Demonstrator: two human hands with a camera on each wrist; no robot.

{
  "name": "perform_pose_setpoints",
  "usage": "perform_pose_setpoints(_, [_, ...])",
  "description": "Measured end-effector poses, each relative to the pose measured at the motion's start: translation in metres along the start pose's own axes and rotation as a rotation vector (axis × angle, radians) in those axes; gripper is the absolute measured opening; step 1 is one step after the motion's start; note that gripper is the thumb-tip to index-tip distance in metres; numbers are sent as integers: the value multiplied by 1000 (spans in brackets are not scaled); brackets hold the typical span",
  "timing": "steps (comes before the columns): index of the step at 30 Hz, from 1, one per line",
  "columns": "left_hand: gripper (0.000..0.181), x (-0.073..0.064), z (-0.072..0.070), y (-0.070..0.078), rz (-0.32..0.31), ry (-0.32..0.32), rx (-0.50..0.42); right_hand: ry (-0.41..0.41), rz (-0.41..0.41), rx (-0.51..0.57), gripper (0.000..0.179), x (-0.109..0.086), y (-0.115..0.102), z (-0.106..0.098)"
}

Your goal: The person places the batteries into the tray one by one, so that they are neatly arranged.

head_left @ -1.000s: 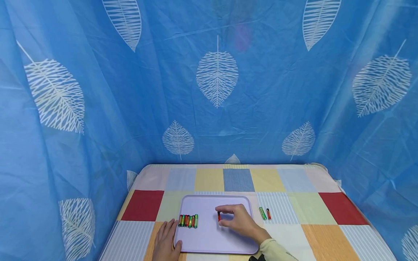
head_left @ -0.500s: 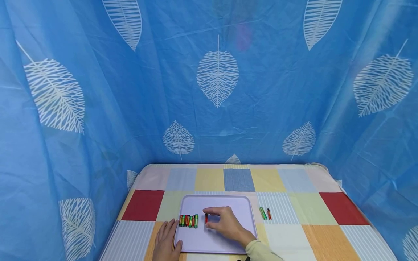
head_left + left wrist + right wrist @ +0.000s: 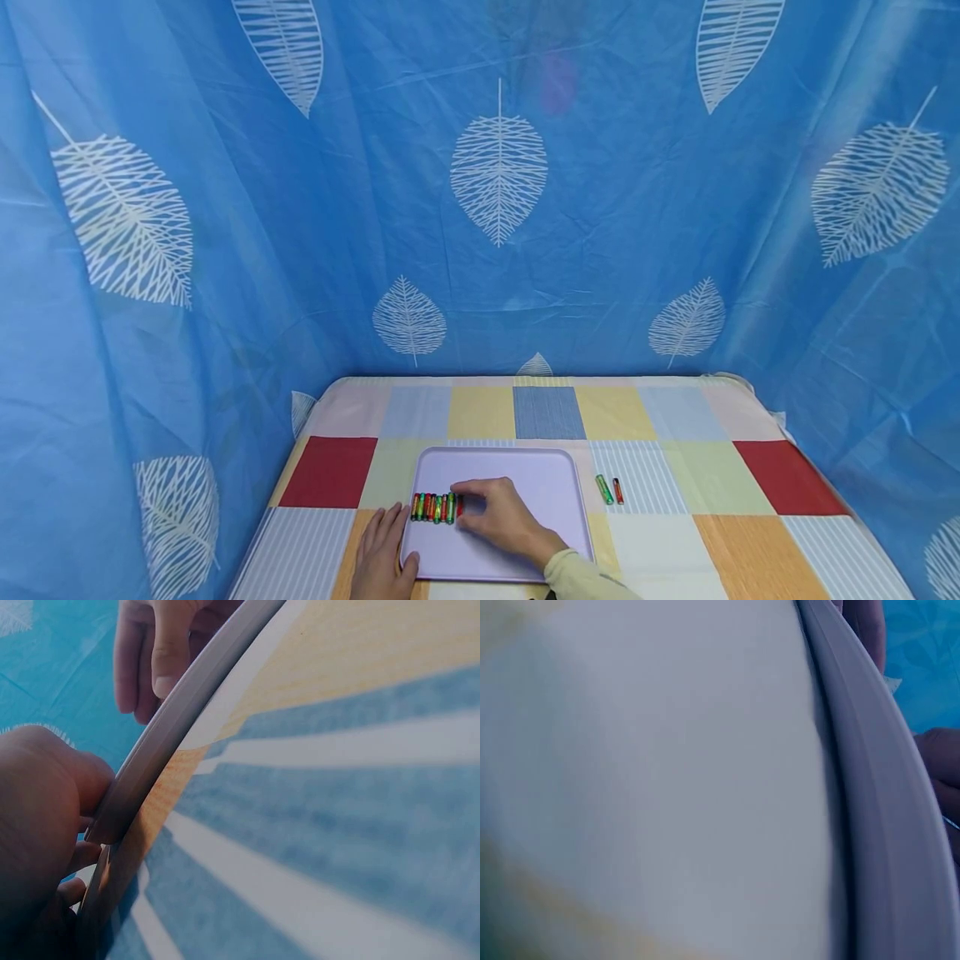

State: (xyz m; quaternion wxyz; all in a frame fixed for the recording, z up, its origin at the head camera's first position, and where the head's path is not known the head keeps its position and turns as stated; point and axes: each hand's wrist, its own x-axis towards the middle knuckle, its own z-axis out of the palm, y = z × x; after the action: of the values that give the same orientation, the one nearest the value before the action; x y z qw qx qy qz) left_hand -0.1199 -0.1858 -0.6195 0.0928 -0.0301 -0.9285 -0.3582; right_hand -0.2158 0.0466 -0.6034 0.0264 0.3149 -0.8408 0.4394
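In the head view, my right hand point(image 3: 501, 518) pinches a red-and-black battery point(image 3: 461, 505) between thumb and fingertips. That battery stands beside the right end of a row of several red, green and gold batteries point(image 3: 432, 507). The row lies along the left side of a pale lilac tray point(image 3: 543, 571). My left hand point(image 3: 380, 557) rests at the tray's near left corner, fingers extended along its left edge and thumb by the front rim. In the left wrist view, the left thumb point(image 3: 94, 780) touches the tray rim point(image 3: 169, 724), and the right hand's fingers point(image 3: 171, 652) show beyond it.
Right of the tray, a green battery point(image 3: 603, 490) and a red-and-black battery point(image 3: 618, 492) lie on the patchwork tablecloth point(image 3: 750, 550). A blue curtain point(image 3: 600, 208) with white leaf prints hangs around the table's back and sides.
My right hand has moved left across the tray with the red-and-black battery, up to the end of the row. The left hand and the two batteries on the cloth stay put.
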Motion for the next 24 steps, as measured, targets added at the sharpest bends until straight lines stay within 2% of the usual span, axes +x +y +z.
perform_pose_setpoints(4, [69,1,-3,2,-24,-36,-6,-18,-2,-56,45,3,-3,3])
perform_pose_setpoints(8, [69,1,-4,2,-28,-44,-2,-35,-23,-127,46,4,-6,4])
perform_pose_setpoints(11, [69,1,-3,2,-27,-39,2,-37,-31,-142,46,4,-7,3])
perform_pose_setpoints(18, [69,2,-2,1,-26,-34,9,-1,-40,-114,46,0,-2,-1])
perform_pose_setpoints(24, [69,1,0,-1,-7,-14,4,-33,22,-29,45,-9,5,-21])
